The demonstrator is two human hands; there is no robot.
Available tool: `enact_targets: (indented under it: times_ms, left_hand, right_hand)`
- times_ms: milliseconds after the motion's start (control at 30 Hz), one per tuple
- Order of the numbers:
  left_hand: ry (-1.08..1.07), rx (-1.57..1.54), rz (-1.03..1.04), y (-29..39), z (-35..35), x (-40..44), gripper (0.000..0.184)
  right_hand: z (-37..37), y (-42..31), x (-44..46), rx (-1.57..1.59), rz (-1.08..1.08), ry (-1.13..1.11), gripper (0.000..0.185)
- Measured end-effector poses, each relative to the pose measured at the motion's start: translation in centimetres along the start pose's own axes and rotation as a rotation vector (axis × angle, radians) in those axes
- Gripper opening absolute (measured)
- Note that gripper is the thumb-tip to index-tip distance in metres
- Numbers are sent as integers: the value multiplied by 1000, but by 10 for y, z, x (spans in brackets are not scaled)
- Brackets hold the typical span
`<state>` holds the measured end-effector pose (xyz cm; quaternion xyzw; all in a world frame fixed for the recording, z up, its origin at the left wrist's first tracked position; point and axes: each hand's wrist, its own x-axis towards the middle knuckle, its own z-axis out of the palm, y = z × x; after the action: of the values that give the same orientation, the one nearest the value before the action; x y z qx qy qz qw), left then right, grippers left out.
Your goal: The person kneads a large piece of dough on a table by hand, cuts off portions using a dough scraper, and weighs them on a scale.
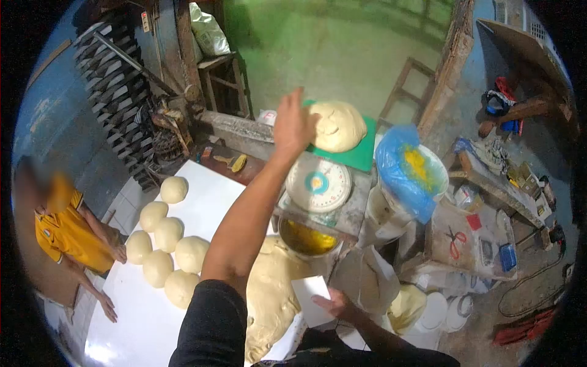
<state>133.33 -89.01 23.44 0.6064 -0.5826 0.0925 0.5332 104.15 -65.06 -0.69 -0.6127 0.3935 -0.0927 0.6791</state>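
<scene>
My left hand [293,125] is stretched far forward, at the left side of a large lump of dough [337,126]. Its fingers look extended, not wrapped around anything; whether they touch the lump I cannot tell. That lump rests on a green board [361,158] atop a dial scale [318,185]. Low and to the right, my right hand [338,304] grips a white flat dough scraper [313,300]. Beside the scraper, a big mass of dough [269,293] spreads over the table, partly hidden by my left arm. Several round dough balls [191,254] sit left of that arm.
A person in a yellow shirt [58,229] stands at the left edge of the white table [131,309]. Below the scale is a bowl with yellow contents [310,238]. A bucket with a blue plastic bag [394,162] stands right. Scissors [455,243] lie farther right.
</scene>
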Motion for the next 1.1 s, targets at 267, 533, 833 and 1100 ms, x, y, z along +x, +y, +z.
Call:
enact_targets:
  times_ms: [267, 533, 833, 1100]
  left_hand:
    - [-376, 368, -214, -160, -108, -380, 59]
    - [-667, 63, -494, -148, -157, -455, 51]
    - [-269, -1123, -406, -3, -115, -93, 85]
    - [-234, -1509, -848, -23, -20, -37, 98]
  right_hand:
    - [9, 1, -4, -68, -92, 41, 33]
    - [-111, -133, 10, -326, -485, 573, 53]
    - [-305, -360, 120, -688, -482, 831, 42]
    - [-259, -355, 203, -297, -382, 364, 38]
